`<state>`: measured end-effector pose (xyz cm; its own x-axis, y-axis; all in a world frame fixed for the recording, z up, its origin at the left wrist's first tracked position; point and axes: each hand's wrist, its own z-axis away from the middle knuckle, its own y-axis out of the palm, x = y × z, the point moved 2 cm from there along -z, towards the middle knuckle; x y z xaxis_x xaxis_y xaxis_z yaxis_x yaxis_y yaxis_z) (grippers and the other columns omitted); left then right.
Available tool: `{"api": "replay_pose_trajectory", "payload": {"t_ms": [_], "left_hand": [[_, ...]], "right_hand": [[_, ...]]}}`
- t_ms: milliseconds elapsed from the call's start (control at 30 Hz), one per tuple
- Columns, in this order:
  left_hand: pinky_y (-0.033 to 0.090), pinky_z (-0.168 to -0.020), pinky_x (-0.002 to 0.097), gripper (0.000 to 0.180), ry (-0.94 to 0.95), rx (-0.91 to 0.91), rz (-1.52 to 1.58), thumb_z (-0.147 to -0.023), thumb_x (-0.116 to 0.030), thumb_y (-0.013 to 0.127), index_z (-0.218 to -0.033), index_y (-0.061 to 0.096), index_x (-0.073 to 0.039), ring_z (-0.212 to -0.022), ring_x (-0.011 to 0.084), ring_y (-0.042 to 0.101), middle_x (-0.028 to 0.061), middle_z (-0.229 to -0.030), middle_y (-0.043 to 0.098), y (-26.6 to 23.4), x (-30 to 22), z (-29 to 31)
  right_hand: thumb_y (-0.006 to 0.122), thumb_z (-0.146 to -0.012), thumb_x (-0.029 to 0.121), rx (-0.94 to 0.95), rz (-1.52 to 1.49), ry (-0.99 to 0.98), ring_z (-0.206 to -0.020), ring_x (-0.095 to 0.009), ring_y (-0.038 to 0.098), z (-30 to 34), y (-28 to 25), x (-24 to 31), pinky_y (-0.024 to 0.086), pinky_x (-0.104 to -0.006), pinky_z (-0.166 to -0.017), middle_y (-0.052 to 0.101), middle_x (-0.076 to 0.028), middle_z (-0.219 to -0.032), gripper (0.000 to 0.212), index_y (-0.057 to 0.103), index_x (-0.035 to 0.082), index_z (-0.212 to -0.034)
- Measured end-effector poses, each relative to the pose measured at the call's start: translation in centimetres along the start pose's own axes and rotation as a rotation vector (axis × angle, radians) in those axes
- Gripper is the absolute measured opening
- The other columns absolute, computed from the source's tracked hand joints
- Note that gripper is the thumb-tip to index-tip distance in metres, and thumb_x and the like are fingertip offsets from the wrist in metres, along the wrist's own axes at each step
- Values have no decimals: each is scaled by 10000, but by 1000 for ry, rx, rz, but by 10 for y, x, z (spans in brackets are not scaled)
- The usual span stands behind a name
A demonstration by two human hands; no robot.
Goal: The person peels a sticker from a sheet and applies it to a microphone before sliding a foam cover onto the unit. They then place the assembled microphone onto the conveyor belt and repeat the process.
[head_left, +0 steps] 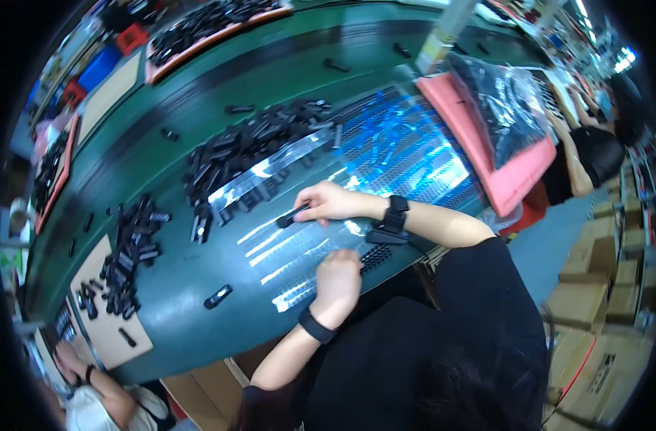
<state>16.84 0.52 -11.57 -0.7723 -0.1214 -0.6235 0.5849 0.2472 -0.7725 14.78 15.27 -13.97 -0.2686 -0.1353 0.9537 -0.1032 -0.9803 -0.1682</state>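
Observation:
My right hand (329, 201) pinches a small black elongated plastic piece (292, 216) between thumb and fingers, above strips of clear plastic film (293, 267) on the green table. Just nearer to me, my left hand (338, 279) is curled closed over the film's right side. Its fingertips are turned away, so what they hold, if anything, is hidden. Black bands circle both wrists. Beyond my hands lies a large heap of similar black pieces (249, 147), with a clear strip across its front. To its right spreads a sheet covered in shiny blue film (407, 147).
A pink-red tray (478, 165) with a clear bag of black items (504, 108) stands at the right. More black pieces (130, 251) lie heaped at the left beside cardboard (134, 334). Another person's hand (69, 361) works at lower left. Cartons (583, 294) stack at right.

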Motion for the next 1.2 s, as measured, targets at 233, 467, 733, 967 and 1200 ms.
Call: {"api": "replay_pose_trajectory", "payload": {"t_ms": [233,467,733,967,1200], "left_hand": [[425,-562,322,89,341,63,91,-619,-28,587,-637,500,-18,-666,237,514,87,-657,509,-37,-26,19],[429,-557,248,168,189,-241,410,-608,-18,685,-726,565,-27,-638,185,540,72,-683,549,-158,-16,-15],[414,-583,207,548,89,-540,951,-583,131,618,-1078,427,-6,-648,127,505,123,-947,479,-197,22,-52],[414,-571,186,731,-58,-674,1142,-582,167,575,-1225,272,-5,-626,118,495,155,-1051,423,-196,37,-58],[427,-567,195,765,-60,-608,1280,-587,176,554,-1250,225,-16,-624,111,495,161,-1057,425,-191,47,-66]], "right_hand": [[605,-776,134,40,-31,23,-449,-31,496,-1,2,3,389,-172,-432,536,7,-546,178,551,16,-897],[600,-758,53,62,-213,52,-618,-62,545,-6,0,29,446,-178,-531,573,-15,-718,222,554,9,-971],[668,-647,25,-393,354,-477,-624,-87,533,8,-21,146,419,-182,-525,559,-33,-728,256,612,39,-896],[688,-592,20,-454,495,-659,-590,-114,524,5,-15,167,416,-201,-486,553,-49,-720,310,621,47,-893],[704,-517,0,-486,590,-768,-597,-164,532,4,-8,172,396,-233,-521,563,-75,-682,362,618,-30,-867]]}}
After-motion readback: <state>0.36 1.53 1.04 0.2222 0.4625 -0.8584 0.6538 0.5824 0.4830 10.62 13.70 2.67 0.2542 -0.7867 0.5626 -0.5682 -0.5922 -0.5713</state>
